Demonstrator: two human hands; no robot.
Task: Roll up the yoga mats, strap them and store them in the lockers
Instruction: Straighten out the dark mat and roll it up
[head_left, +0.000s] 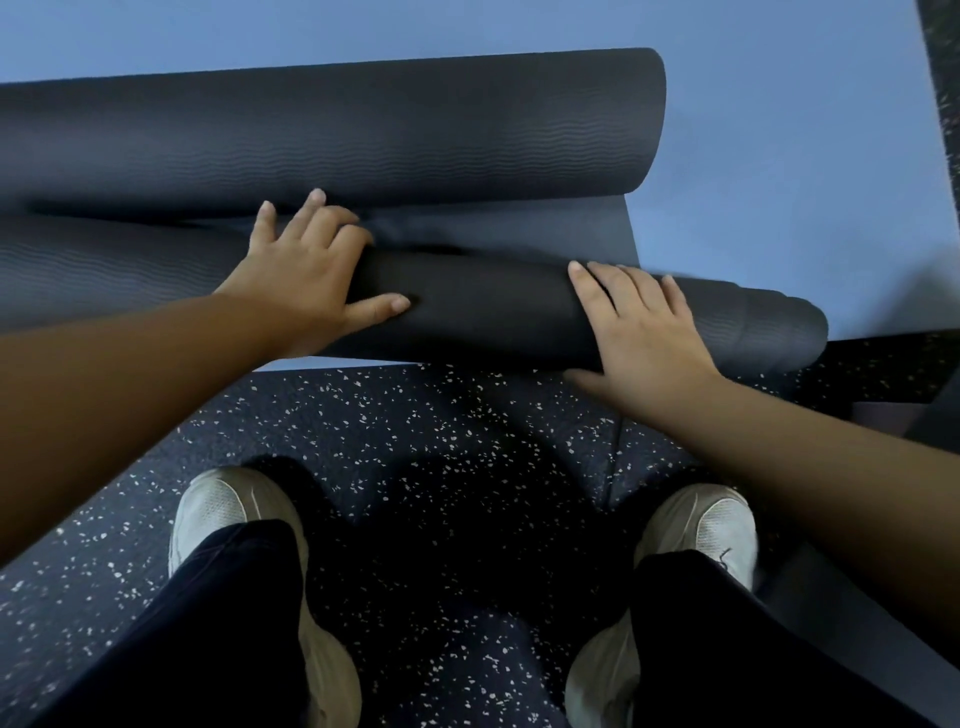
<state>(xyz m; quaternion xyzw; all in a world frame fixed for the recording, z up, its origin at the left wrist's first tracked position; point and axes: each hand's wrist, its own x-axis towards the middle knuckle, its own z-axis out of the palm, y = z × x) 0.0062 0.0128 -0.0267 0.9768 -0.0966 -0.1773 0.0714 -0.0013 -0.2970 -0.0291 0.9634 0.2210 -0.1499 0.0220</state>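
A dark grey yoga mat lies across the blue floor, curled from both ends. Its near roll (483, 312) lies in front of my feet, with its right end sticking out in telescoped layers. The far end of the mat curls up in a larger loose roll (363, 130). A short flat stretch of mat (519, 228) joins the two. My left hand (306, 270) rests on top of the near roll, fingers spread, thumb on its front face. My right hand (639, 322) presses flat on the roll further right.
Blue floor matting (779, 130) spreads beyond and to the right of the mat. Under my two pale sneakers (218, 514) is dark speckled rubber flooring (415, 431). A dark object edges in at the right (935, 415).
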